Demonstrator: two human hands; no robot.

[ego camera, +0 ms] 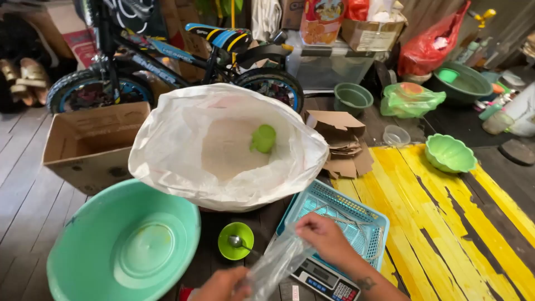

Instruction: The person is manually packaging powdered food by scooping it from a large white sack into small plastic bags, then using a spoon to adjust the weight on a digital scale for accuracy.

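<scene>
- My right hand (325,237) pinches the upper end of a clear plastic bag (277,263), fingers curled closed on the film just above the blue basket.
- My left hand (223,285) grips the lower end of the same bag at the bottom edge of the view, closed around the crumpled plastic; part of that hand is cut off by the frame.
- The bag stretches between my two hands, its long axis slanting from lower left up to upper right, and its mouth looks to be at the right-hand end, though the film is too bunched to be sure.
- Beyond the bag, straight ahead of me, stands the big white sack (223,146), its top rolled open, with pale grain inside and a green scoop cup (263,138) lying on the grain.
- The sack lies up and slightly left of my grip; my right hand is the nearer one to the scoop.
- Just beside my left hand, between bag and sack, sits a small green bowl (235,241) with a metal spoon (238,242) in it.
- Under my right wrist a digital scale (326,280) lies partly beneath the blue plastic basket (340,218).
- The wide teal basin (123,245) sits to my left, well apart from the bag.
</scene>
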